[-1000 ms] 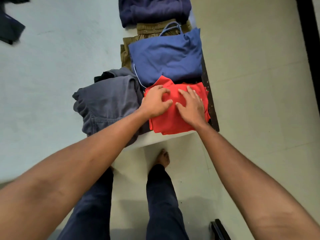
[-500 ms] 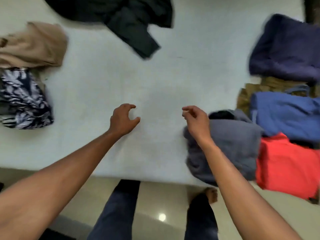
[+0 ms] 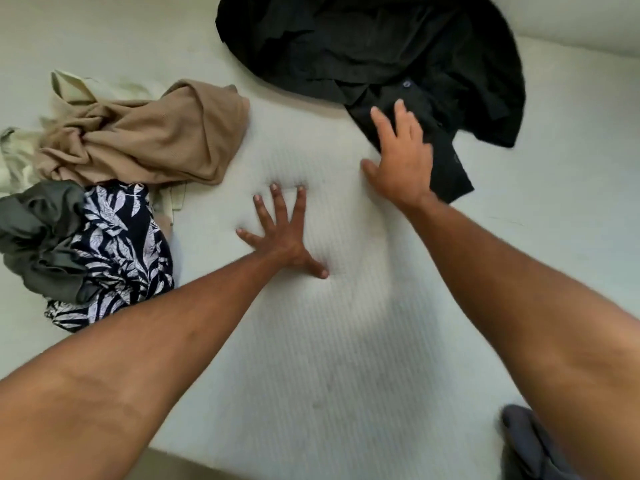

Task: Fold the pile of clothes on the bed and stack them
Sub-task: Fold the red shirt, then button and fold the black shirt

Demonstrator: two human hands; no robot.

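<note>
A crumpled black shirt lies at the top middle of the white bed. My right hand lies on its near sleeve end with fingers straight and spread. My left hand presses flat on the bare mattress, fingers splayed, holding nothing. At the left lies a loose heap: a tan garment, a cream piece, a grey-green garment and a dark blue leaf-print garment.
A folded grey garment's corner shows at the bottom right, partly behind my right forearm. The bed's near edge runs along the bottom left, with floor below it.
My view swung left from the folded stack to the unfolded clothes. Both hands left the red garment; the left now presses the mattress and the right has reached onto the black shirt.
</note>
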